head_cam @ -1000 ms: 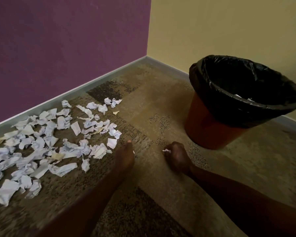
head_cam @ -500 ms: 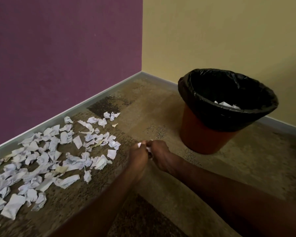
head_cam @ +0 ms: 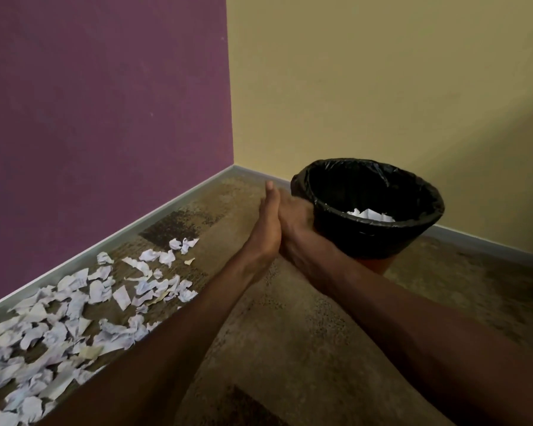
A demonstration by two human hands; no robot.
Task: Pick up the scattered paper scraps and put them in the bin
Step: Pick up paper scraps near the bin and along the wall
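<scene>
Left hand: I see my left hand (head_cam: 266, 224) raised off the floor, fingers straight and pointing up, its palm laid flat against the right one.
Right hand: my right hand (head_cam: 294, 222) is pressed palm to palm against the left, just at the near-left side of the bin's rim; its fingertips are hidden behind the left hand and the liner.
What the hands hold: I cannot tell whether any paper is trapped between the two palms; none shows at their edges.
Bin: the bin (head_cam: 382, 265) stands on the carpet near the corner of the room, orange-brown at the bottom where its wall shows, tilted a little in my wide view.
Liner: a black bag (head_cam: 366, 238) lines the bin and folds down over its rim and most of its outer wall.
Paper in the bin: a few white scraps in the bin (head_cam: 368, 214) lie at the bottom, toward its right side.
Paper scraps: the paper scraps (head_cam: 83, 305) are spread over the carpet along the left wall's skirting, from near the room's corner back to the lower-left edge of my view, well apart from the bin.
Floor: a brown patterned carpet (head_cam: 290, 333) carries everything; my forearms cross above it.
Walls: a purple wall (head_cam: 105, 118) on the left meets a yellow wall (head_cam: 382, 87) behind the bin.
</scene>
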